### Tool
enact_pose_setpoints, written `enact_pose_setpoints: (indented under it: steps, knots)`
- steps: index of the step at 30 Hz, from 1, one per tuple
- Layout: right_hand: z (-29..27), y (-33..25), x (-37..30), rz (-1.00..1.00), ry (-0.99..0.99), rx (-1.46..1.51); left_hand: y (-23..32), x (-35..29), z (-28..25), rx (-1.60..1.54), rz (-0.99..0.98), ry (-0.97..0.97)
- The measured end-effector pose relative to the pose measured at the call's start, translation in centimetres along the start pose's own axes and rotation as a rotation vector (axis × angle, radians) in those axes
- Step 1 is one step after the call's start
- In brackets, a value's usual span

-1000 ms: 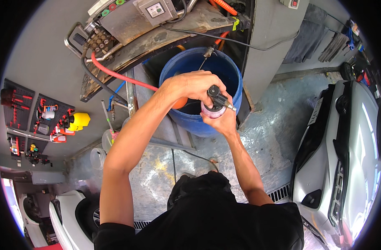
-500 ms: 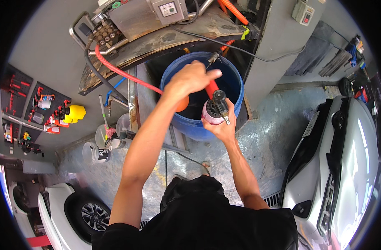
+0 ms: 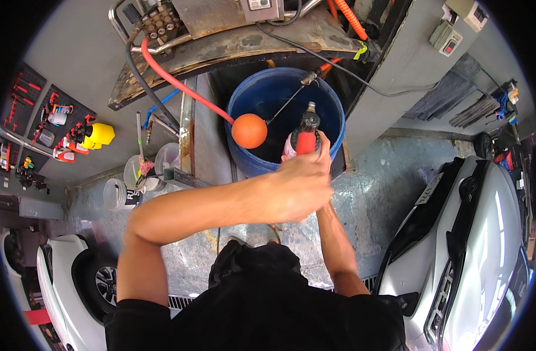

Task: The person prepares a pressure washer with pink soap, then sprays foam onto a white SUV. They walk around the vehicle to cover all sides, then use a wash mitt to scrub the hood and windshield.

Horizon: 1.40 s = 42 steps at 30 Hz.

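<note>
Board, wooden, worn and stained, beyond the fingers and mostly to their left; carries a grey machine, with a block of round fittings left of that. Floor, grey, scuffed, below the fingers; bears a white bucket and white car well left, a silver car well right, feet on the near side.

On the right we see a shiny silver car; near left, a glossy white car; left, a round white plastic bucket; far right, a boxy grey, red-buttoned switch.
</note>
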State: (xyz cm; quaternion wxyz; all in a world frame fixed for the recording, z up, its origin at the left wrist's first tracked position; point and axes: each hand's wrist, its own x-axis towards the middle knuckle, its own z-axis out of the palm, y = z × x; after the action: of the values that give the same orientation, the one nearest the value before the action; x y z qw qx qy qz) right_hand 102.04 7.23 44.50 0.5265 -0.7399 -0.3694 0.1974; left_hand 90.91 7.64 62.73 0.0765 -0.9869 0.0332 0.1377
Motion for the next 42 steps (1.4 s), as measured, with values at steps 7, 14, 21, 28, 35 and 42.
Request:
enact_pose_setpoints:
  steps: [7, 14, 21, 28, 35, 42]
  knots:
    - [-0.9, 0.1, -1.8, -0.243, -0.082, 0.266, -5.3, -5.3, 3.6, 0.027, -0.531, 0.046]
    - [-0.6, 0.2, -2.2, -0.362, 0.055, 0.164, -14.0, 4.0, 4.3, -1.23, -0.304, 0.185]
    - [-0.4, 2.8, -1.7, -0.369, -0.043, 0.213, -4.4, 8.3, -0.4, -0.387, -0.062, 0.058]
    - [-0.2, 2.6, -2.3, -0.125, 0.066, 0.278, -3.5, 0.6, 5.1, -0.266, -0.295, 0.169]
    - [1.5, 0.7, -2.7, -0.538, -0.015, 0.364, -6.2, -3.3, 3.4, -0.907, -0.576, 0.161]
    - [1.6, 1.3, -1.8, -0.543, 0.083, 0.301, -6.7, -0.5, 3.6, -1.373, -0.701, 0.303]
